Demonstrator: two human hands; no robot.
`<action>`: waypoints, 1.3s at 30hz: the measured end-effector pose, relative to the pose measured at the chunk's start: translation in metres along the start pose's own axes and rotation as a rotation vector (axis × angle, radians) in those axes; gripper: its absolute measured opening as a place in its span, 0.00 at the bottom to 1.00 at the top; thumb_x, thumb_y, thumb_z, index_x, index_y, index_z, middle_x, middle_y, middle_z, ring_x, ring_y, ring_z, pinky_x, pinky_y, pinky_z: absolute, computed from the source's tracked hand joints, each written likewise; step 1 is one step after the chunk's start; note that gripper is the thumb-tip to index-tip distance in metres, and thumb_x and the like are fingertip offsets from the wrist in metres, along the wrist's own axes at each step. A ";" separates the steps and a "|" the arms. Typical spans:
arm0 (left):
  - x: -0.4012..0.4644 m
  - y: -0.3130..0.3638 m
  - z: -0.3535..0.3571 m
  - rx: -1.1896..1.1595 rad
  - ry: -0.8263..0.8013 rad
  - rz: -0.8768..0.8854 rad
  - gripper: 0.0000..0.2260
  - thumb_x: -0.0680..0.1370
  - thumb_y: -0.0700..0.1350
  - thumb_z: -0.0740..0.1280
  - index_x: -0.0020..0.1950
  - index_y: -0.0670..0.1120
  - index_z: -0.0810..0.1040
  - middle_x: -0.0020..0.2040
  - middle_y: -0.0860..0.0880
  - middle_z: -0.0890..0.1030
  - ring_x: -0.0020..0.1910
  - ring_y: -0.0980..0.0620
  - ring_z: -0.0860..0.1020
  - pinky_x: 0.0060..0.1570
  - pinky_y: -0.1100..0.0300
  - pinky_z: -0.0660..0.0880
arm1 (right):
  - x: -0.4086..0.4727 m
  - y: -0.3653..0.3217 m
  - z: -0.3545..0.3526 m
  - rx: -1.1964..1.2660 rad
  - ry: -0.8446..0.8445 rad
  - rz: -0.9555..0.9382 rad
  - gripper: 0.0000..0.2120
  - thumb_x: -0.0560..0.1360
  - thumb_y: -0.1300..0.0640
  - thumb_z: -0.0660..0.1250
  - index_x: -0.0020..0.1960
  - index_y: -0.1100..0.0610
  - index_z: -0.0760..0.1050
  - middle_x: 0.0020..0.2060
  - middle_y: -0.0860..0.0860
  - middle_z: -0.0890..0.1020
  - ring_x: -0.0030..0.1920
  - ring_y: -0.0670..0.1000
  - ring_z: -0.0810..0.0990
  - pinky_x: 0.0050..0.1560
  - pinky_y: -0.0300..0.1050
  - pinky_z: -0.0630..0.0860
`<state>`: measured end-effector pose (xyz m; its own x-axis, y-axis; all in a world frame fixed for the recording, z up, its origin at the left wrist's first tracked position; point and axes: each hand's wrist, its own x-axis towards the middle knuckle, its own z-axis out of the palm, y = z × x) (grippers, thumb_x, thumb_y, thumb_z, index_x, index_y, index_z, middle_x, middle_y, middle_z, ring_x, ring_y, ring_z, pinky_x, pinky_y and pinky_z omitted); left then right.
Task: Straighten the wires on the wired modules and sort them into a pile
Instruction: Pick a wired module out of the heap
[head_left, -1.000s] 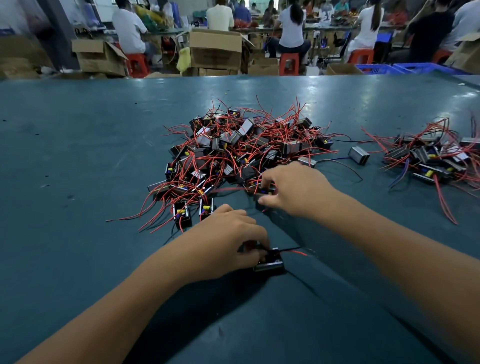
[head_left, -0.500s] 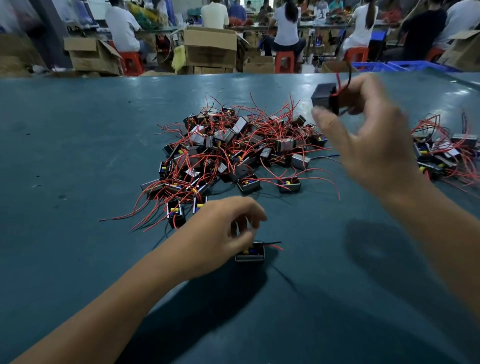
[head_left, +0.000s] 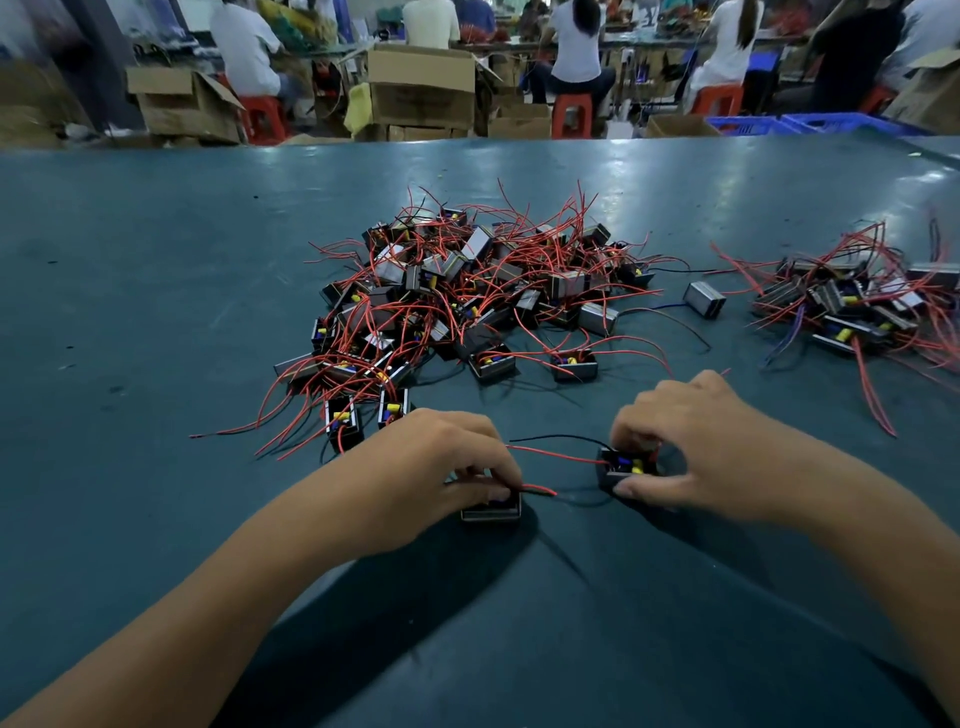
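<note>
Left hand: left hand (head_left: 441, 470) lies low on the green table (head_left: 156, 312), fingers curled down over a small black module (head_left: 491, 512) and clasping it against the surface; a short red wire (head_left: 537, 489) pokes out rightward from under the fingertips.
Right hand: right hand (head_left: 696, 447), just right of the left-hand module, pinches a second module (head_left: 626, 467) between thumb below and curled fingers above; its open top shows yellow and blue parts.
Leads: a red lead (head_left: 556, 455) and a black lead (head_left: 550, 439) run from the second module leftward toward the left hand.
Main heap: beyond both hands, a large tangled heap of modules (head_left: 467, 296) with red wires splaying out on all sides.
Stray unit: one lone module (head_left: 704, 299) lies just right of the heap, apart from it.
Side pile: a smaller pile (head_left: 852, 306) sits farther right of the heap, near the frame edge.
Background: past the heap and the table's far edge, cardboard boxes (head_left: 421, 88), red stools (head_left: 571, 114) and seated people, all blurred.
</note>
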<state>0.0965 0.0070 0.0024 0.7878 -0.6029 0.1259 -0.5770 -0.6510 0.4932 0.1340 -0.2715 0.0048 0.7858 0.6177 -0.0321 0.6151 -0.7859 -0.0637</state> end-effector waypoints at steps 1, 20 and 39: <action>0.000 0.001 0.000 0.007 0.003 0.004 0.05 0.78 0.42 0.72 0.53 0.50 0.85 0.48 0.56 0.80 0.45 0.58 0.79 0.49 0.58 0.76 | -0.001 0.001 0.000 -0.005 0.015 -0.009 0.17 0.72 0.31 0.63 0.51 0.42 0.72 0.47 0.38 0.74 0.54 0.42 0.69 0.60 0.46 0.59; -0.001 0.008 0.005 0.162 0.015 -0.033 0.02 0.78 0.41 0.69 0.49 0.47 0.79 0.42 0.57 0.76 0.42 0.57 0.73 0.41 0.69 0.67 | -0.001 -0.023 0.009 0.709 0.644 0.012 0.07 0.77 0.62 0.65 0.54 0.55 0.78 0.47 0.46 0.83 0.49 0.45 0.83 0.49 0.28 0.73; 0.001 0.004 0.012 0.074 0.092 -0.074 0.07 0.78 0.44 0.72 0.51 0.48 0.75 0.41 0.58 0.80 0.36 0.64 0.73 0.35 0.72 0.66 | -0.007 -0.048 0.025 0.573 0.450 -0.156 0.26 0.69 0.38 0.71 0.64 0.43 0.69 0.42 0.41 0.79 0.39 0.41 0.77 0.41 0.29 0.69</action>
<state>0.0925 -0.0014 -0.0061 0.8434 -0.5091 0.1715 -0.5280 -0.7268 0.4393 0.0974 -0.2377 -0.0169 0.7184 0.5520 0.4233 0.6882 -0.4749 -0.5485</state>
